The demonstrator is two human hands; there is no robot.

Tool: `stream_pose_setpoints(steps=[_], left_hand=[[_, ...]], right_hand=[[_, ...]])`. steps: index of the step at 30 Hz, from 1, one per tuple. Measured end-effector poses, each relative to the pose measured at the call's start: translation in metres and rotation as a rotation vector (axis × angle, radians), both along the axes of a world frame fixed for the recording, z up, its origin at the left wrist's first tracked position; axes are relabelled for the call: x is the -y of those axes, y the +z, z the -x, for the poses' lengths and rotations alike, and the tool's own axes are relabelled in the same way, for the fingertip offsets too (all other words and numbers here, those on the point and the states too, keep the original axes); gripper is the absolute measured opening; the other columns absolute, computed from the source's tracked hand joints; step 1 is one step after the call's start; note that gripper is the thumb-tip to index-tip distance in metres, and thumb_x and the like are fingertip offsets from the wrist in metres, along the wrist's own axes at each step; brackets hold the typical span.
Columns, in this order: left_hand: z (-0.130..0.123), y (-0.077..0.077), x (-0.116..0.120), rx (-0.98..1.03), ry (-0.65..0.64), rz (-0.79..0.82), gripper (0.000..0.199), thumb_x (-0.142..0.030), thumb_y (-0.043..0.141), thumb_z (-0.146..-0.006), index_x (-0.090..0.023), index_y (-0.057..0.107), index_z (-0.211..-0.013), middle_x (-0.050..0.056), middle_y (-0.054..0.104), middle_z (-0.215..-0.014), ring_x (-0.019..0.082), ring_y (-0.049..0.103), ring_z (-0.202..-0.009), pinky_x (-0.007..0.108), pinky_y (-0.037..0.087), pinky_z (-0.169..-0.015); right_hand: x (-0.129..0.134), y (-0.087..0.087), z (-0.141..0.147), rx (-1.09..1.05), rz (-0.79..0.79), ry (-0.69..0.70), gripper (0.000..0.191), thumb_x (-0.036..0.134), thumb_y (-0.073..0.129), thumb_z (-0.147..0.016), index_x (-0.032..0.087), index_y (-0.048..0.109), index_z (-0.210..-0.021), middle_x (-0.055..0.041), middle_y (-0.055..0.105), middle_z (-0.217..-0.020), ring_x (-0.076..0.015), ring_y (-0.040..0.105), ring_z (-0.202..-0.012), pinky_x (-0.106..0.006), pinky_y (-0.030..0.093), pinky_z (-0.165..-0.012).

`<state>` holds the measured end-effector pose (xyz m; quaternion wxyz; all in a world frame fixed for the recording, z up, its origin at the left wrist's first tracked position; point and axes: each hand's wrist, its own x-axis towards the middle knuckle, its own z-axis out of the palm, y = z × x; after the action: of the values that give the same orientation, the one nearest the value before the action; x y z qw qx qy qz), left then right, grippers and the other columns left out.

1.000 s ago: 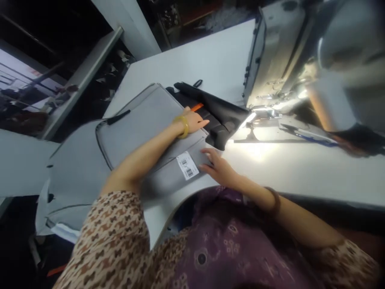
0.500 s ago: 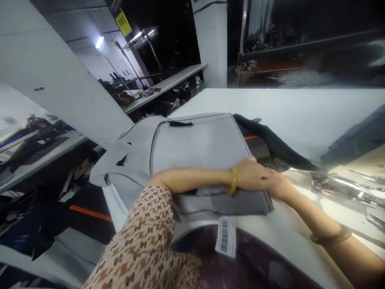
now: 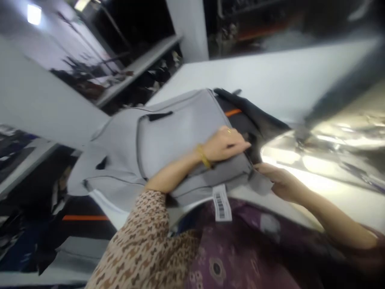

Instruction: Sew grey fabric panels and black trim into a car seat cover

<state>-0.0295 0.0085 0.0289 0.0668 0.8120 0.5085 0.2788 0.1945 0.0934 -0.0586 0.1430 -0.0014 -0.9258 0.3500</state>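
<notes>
A grey fabric bag (image 3: 177, 136) with dark piping and a short black strip lies across the white table. My left hand (image 3: 225, 145), with a yellow bangle at its wrist, is closed over the bag's right edge, its fingertips partly hidden. Just right of it, my right hand (image 3: 279, 180) pinches the near right corner of the same bag, where a small grey flap hangs. Beyond the hands, black fabric (image 3: 252, 112) with an orange stripe extends from under the bag. Motion blurs the details at the edge.
Shiny metal machine parts (image 3: 339, 148) stand under a bright lamp at the right. A white barcode label (image 3: 221, 204) sits at the table's near edge, by my purple patterned clothing. Dark material with an orange stripe (image 3: 86, 218) lies lower left. A pale post (image 3: 45, 96) slants at the left.
My hands were together at the bag's right edge and are now apart, the right one lower at the corner. The bag appears further left and higher as the view shifts.
</notes>
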Motion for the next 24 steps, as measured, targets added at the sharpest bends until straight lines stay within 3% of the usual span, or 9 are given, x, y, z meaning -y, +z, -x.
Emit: stream_pose_setpoints(steps=[3,6,9,11,13,15,18,21,24], left_hand=[[0.000,0.003,0.004,0.017,0.034,-0.039,0.050,-0.042,0.031,-0.097,-0.016,0.052,-0.060,0.001,0.059,-0.060,0.011,0.053,-0.062,0.032,0.033,-0.075],[-0.004,0.000,0.001,-0.014,0.058,-0.034,0.051,-0.041,0.033,-0.097,-0.016,0.050,-0.056,-0.001,0.056,-0.056,0.010,0.048,-0.057,0.034,0.029,-0.075],[-0.011,-0.006,0.000,-0.065,0.058,0.011,0.049,-0.040,0.034,-0.096,-0.016,0.050,-0.057,-0.002,0.055,-0.056,0.010,0.046,-0.057,0.035,0.027,-0.075],[-0.014,-0.010,-0.002,-0.111,0.059,0.047,0.046,-0.038,0.034,-0.095,-0.016,0.051,-0.059,-0.002,0.056,-0.057,0.010,0.047,-0.059,0.036,0.026,-0.079],[-0.015,-0.013,-0.005,-0.155,0.060,0.076,0.044,-0.036,0.034,-0.095,-0.015,0.051,-0.060,-0.002,0.056,-0.059,0.010,0.047,-0.061,0.037,0.026,-0.085],[-0.016,-0.014,-0.011,-0.213,0.057,0.108,0.043,-0.035,0.034,-0.093,-0.015,0.049,-0.058,-0.002,0.056,-0.059,0.011,0.048,-0.061,0.038,0.026,-0.091],[-0.019,-0.011,-0.024,-0.401,-0.008,0.291,0.041,-0.033,0.034,-0.089,-0.016,0.049,-0.054,-0.001,0.055,-0.056,0.011,0.048,-0.058,0.035,0.033,-0.087],[-0.027,-0.004,-0.037,-0.724,-0.063,0.667,0.035,-0.032,0.038,-0.083,-0.018,0.058,-0.057,0.001,0.060,-0.060,0.014,0.050,-0.057,0.029,0.034,-0.065],[-0.035,0.002,-0.050,-0.945,-0.070,0.886,0.030,-0.034,0.042,-0.083,-0.024,0.068,-0.074,0.001,0.066,-0.072,0.017,0.056,-0.064,0.028,0.032,-0.060]], right_hand=[[0.029,0.020,-0.034,0.190,0.017,0.153,0.032,0.006,0.042,-0.063,0.021,0.069,-0.074,-0.0033,0.067,-0.107,-0.0241,0.050,-0.120,-0.048,0.032,-0.106],[0.034,0.027,-0.053,0.217,0.354,0.139,0.028,0.009,0.042,-0.067,0.022,0.066,-0.072,-0.0006,0.069,-0.103,-0.0208,0.057,-0.112,-0.049,0.026,-0.109],[0.021,0.026,-0.046,0.028,0.761,-0.367,0.020,0.020,0.044,-0.075,0.020,0.064,-0.078,-0.0038,0.068,-0.101,-0.0192,0.061,-0.100,-0.039,0.042,-0.095],[0.012,0.023,-0.024,0.055,0.881,-0.682,0.018,0.029,0.051,-0.076,0.017,0.063,-0.081,-0.0058,0.067,-0.096,-0.0202,0.060,-0.093,-0.034,0.045,-0.084],[0.010,0.020,0.005,0.208,0.932,-0.736,0.025,0.037,0.056,-0.076,0.015,0.062,-0.084,-0.0056,0.066,-0.085,-0.0194,0.059,-0.080,-0.032,0.045,-0.075],[0.015,0.015,0.032,0.266,0.883,-0.695,0.029,0.039,0.059,-0.074,0.014,0.059,-0.089,-0.0042,0.064,-0.081,-0.0179,0.057,-0.073,-0.029,0.044,-0.070],[0.028,0.007,0.056,0.265,0.574,-0.671,0.032,0.026,0.058,-0.072,0.014,0.054,-0.102,-0.0058,0.064,-0.090,-0.0186,0.057,-0.077,-0.028,0.042,-0.068],[0.033,0.003,0.055,0.418,0.212,-0.665,0.029,0.021,0.053,-0.074,0.013,0.053,-0.102,-0.0098,0.064,-0.092,-0.0225,0.057,-0.082,-0.028,0.040,-0.067],[0.020,0.006,0.042,0.529,0.030,-0.709,0.028,0.027,0.051,-0.077,0.015,0.053,-0.102,-0.0104,0.064,-0.092,-0.0255,0.058,-0.082,-0.029,0.037,-0.063]])
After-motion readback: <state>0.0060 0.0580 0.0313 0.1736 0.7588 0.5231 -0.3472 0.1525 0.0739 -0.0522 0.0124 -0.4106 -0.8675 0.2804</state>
